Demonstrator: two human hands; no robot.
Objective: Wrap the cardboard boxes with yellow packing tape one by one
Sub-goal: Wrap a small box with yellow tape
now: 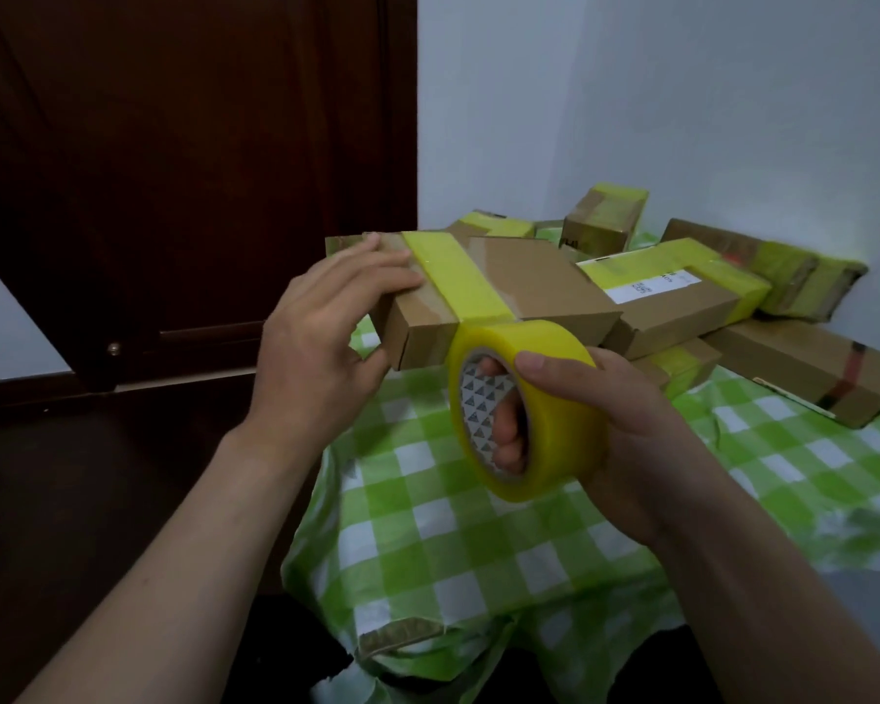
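A flat brown cardboard box (534, 287) is held in the air above the table. My left hand (321, 337) grips its left end, fingers on top and thumb underneath. A strip of yellow tape (458, 276) crosses the top of the box and runs down into the roll of yellow packing tape (555, 414) at the near edge. My right hand (616, 424) holds that roll, thumb on its outside and fingers through the core.
Several cardboard boxes with yellow tape bands (682, 292) lie piled against the white wall (682, 94) at the back right. A green and white checked cloth (453, 541) covers the table. A dark wooden door (174, 170) stands to the left.
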